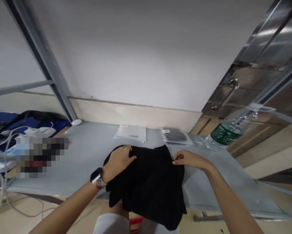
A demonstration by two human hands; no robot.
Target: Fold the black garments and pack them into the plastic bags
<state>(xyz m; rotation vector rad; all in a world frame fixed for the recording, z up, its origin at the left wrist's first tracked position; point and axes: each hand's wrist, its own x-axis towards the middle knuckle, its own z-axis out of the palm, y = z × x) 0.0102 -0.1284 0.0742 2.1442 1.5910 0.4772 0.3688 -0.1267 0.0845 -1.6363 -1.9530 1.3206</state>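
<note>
A black cloth garment [151, 182] is spread on the grey table, its lower part hanging over the front edge above my lap. My left hand [118, 162] rests flat on its upper left part, thumb held away from the fingers; a watch [97, 177] with a patterned band is on that wrist. At the garment's upper right edge, my right hand [187, 158] has its thumb and fingertips closed together on the cloth. Folds and dark colour hide what kind of garment it is.
Behind the garment lie two clear packets [130, 133] [176, 136], one pale and one dark inside. A large water bottle [225, 133] stands at the table's back right. White cables and power strips [36, 132] crowd the left end, near a metal post [60, 94].
</note>
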